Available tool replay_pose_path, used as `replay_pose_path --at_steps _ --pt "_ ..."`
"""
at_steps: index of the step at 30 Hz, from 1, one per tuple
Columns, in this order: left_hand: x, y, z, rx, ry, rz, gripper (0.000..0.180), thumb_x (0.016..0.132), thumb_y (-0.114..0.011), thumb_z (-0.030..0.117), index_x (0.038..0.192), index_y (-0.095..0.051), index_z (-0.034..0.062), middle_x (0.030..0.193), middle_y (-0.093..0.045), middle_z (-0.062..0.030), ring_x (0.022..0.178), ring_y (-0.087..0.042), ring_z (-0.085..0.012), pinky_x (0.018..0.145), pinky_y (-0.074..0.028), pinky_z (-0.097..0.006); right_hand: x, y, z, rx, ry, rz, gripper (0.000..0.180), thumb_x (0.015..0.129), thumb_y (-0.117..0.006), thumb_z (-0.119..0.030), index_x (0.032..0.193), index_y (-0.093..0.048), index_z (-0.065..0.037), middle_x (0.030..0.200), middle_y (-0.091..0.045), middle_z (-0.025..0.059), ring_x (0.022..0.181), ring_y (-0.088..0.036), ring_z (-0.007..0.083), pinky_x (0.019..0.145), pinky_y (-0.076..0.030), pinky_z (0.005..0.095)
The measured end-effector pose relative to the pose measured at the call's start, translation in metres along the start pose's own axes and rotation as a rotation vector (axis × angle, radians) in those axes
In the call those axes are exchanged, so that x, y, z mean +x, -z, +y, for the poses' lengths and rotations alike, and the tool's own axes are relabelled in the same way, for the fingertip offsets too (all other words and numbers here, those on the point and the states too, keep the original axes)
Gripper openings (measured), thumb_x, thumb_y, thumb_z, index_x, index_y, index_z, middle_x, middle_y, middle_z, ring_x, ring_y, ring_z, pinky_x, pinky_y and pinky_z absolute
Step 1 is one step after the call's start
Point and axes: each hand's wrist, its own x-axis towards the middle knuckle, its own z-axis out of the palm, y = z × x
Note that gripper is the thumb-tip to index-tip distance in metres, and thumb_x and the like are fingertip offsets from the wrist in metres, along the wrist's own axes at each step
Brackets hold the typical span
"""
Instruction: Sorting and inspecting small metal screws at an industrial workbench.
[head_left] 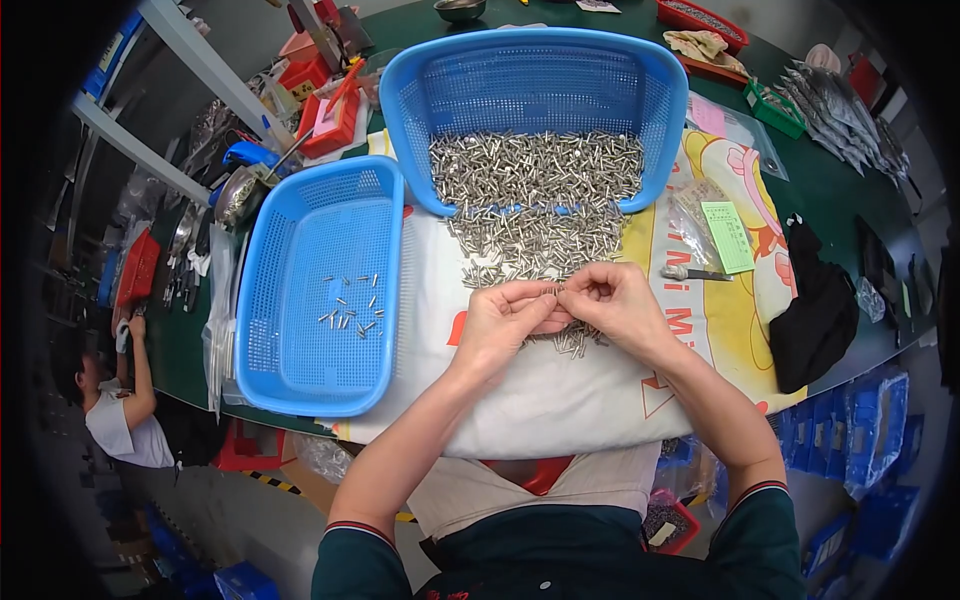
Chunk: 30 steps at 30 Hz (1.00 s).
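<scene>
My left hand (505, 322) and my right hand (618, 308) meet over the front of a pile of small silvery metal pins (530, 240). Between their fingertips sit a few metal pins (556, 291), small and partly covered by the fingers. Both hands are closed in a pinch, the left with its fingers curled beneath. The pile spills onto the cloth from a large blue basket (535, 50), tilted with its opening toward me. More loose pins (572, 343) lie just under my hands. To the left, a shallower blue basket (262, 385) holds several scattered pins (345, 315).
A printed cloth (540, 400) covers the table before me. A green label (727, 237) on a plastic bag, a dark-tipped metal tool (697, 273) and black fabric (815, 310) lie on the right. Red bins (330, 120) stand back left. Another person (130, 410) works far left.
</scene>
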Motion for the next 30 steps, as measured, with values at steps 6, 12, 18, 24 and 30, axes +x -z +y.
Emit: replay_pose_path --at_steps 6,12,18,24,30 --pt "-0.001 -0.001 0.003 0.012 0.022 -0.02 0.022 0.088 -0.053 0.005 0.106 -0.058 -0.0069 0.088 -0.065 -0.0151 0.078 -0.065 -0.0174 0.074 -0.054 -0.026 0.001 0.004 -0.001 0.01 -0.052 -0.046 0.013 0.078 -0.065 -0.011 0.078 -0.065 0.003 0.066 -0.06 0.0007 0.056 -0.05 0.0023 0.048 -0.04 0.0184" --pt "-0.001 -0.001 0.006 0.005 0.089 -0.059 0.025 0.091 -0.05 0.011 0.105 -0.057 -0.0078 0.092 -0.065 -0.0188 0.081 -0.066 -0.0204 0.074 -0.055 -0.027 0.001 0.013 -0.009 0.07 -0.205 -0.136 0.017 0.082 -0.062 -0.015 0.078 -0.064 0.002 0.064 -0.058 0.0013 0.049 -0.049 0.0042 0.043 -0.038 0.0185" --pt "-0.003 -0.001 0.011 -0.018 0.127 -0.089 0.027 0.093 -0.048 0.015 0.105 -0.055 -0.0082 0.093 -0.064 -0.0204 0.084 -0.066 -0.0222 0.075 -0.055 -0.028 0.001 0.01 -0.009 0.074 -0.206 -0.136 0.019 0.082 -0.062 -0.016 0.073 -0.062 0.001 0.061 -0.057 0.0015 0.044 -0.046 0.0041 0.039 -0.035 0.0187" --pt "-0.001 0.001 0.01 -0.097 0.191 -0.128 0.026 0.093 -0.044 0.014 0.106 -0.053 -0.0076 0.094 -0.063 -0.0224 0.085 -0.066 -0.024 0.076 -0.055 -0.029 0.003 0.01 -0.003 0.014 -0.177 -0.123 0.022 0.082 -0.063 -0.017 0.066 -0.06 -0.001 0.056 -0.055 0.0011 0.042 -0.044 0.0035 0.037 -0.032 0.0188" --pt "-0.002 0.002 0.011 -0.146 0.211 -0.134 0.022 0.093 -0.045 0.013 0.1 -0.054 -0.0059 0.095 -0.062 -0.0263 0.085 -0.066 -0.0267 0.075 -0.055 -0.03 0.004 0.01 0.0 0.017 -0.169 -0.125 0.025 0.082 -0.062 -0.017 0.063 -0.059 -0.001 0.054 -0.054 0.0011 0.04 -0.042 0.0036 0.037 -0.031 0.0194"
